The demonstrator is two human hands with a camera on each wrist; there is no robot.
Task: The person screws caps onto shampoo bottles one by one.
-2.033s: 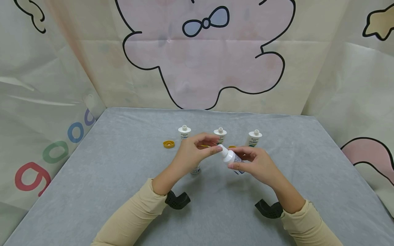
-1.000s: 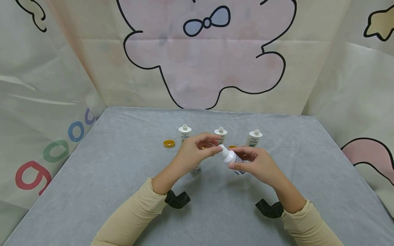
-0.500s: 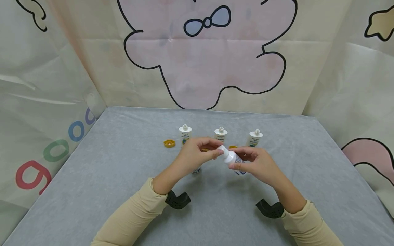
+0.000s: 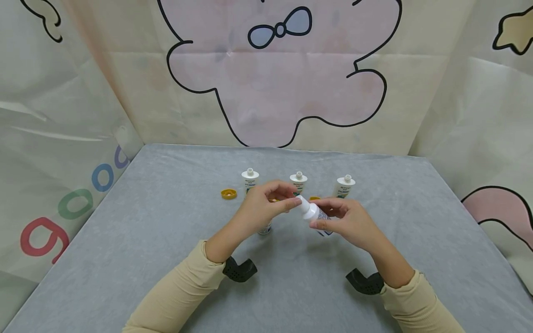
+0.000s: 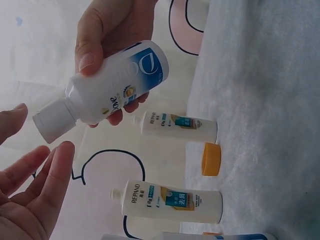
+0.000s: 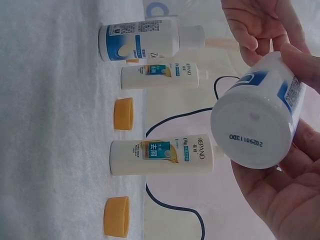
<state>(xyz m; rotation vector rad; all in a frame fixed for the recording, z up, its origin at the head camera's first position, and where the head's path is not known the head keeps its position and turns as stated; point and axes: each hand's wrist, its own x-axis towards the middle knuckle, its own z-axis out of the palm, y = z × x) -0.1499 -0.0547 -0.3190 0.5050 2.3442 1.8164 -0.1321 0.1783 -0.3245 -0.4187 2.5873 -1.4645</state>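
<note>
My right hand (image 4: 347, 224) grips a white and blue Dove bottle (image 4: 311, 212), tilted so that its white cap (image 5: 55, 120) points up and to the left. The thumb and fingers curl round the bottle's body, and its base (image 6: 252, 132) faces the right wrist camera. Around the cap sits my left hand (image 4: 264, 201), thumb on one side and fingers on the other. In the left wrist view its fingertips (image 5: 64, 150) stand slightly apart from the cap. A second Dove bottle (image 6: 142, 40) with its white cap on stands upright, mostly hidden behind the left hand in the head view.
Three white Repand bottles, at left (image 4: 250, 176), middle (image 4: 298, 179) and right (image 4: 344, 186), stand capless in a row at the back. Orange caps (image 4: 228, 194) lie near them, some partly hidden by the hands. Grey cloth (image 4: 187, 199) covers the table; printed curtains surround it.
The left fingers close and turn on the cap half a second ago, then lift and spread back to their earlier pose. The right hand and bottle stay nearly still.
</note>
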